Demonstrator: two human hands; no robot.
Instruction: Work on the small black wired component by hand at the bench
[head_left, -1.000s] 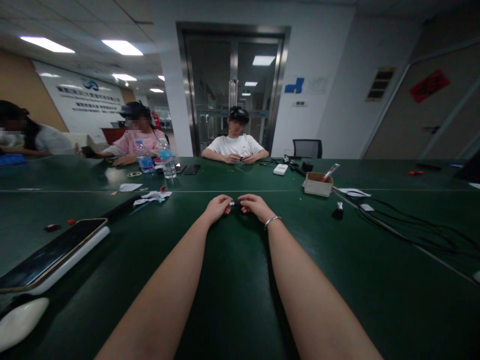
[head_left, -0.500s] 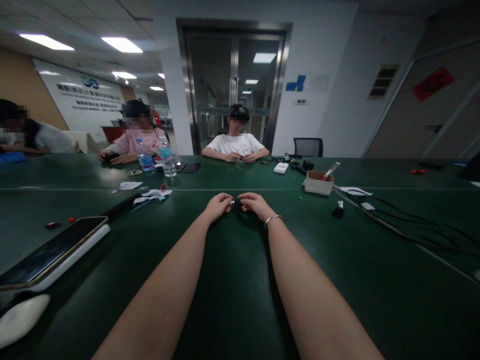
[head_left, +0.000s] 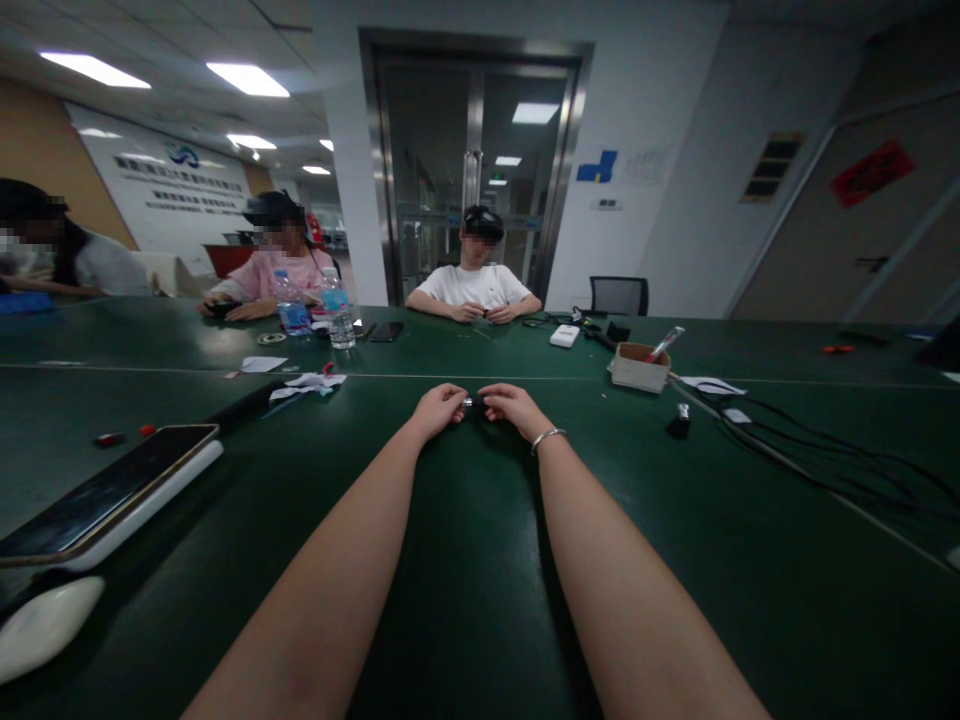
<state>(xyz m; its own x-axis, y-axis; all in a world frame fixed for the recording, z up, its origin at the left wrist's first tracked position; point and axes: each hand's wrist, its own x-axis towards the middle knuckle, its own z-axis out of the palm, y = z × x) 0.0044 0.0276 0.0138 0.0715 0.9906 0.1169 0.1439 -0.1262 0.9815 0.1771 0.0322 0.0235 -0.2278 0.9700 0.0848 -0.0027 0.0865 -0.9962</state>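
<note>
My left hand point(head_left: 441, 412) is closed in a pinch on the silver end of a small object point(head_left: 469, 402) just above the green table point(head_left: 480, 540). My right hand point(head_left: 514, 410), with a silver bracelet at the wrist, pinches the black end of the same small piece. The fingertips of both hands are close together, and the piece spans the short gap between them. Its exact shape is too small to tell. Off to the right, a small black and silver item point(head_left: 679, 422) stands on the table.
A phone point(head_left: 112, 490) on a white object lies at left, near a white rounded item point(head_left: 46, 628). Bottles point(head_left: 337, 312) and paper scraps point(head_left: 307, 384) are farther back. A small box point(head_left: 639, 368) and black cables point(head_left: 832, 450) are at right. Three people sit across the table.
The view has shifted slightly. Between my fingertips, a little more of the small silver and black object shows. Both hands keep nearly the same place.
</note>
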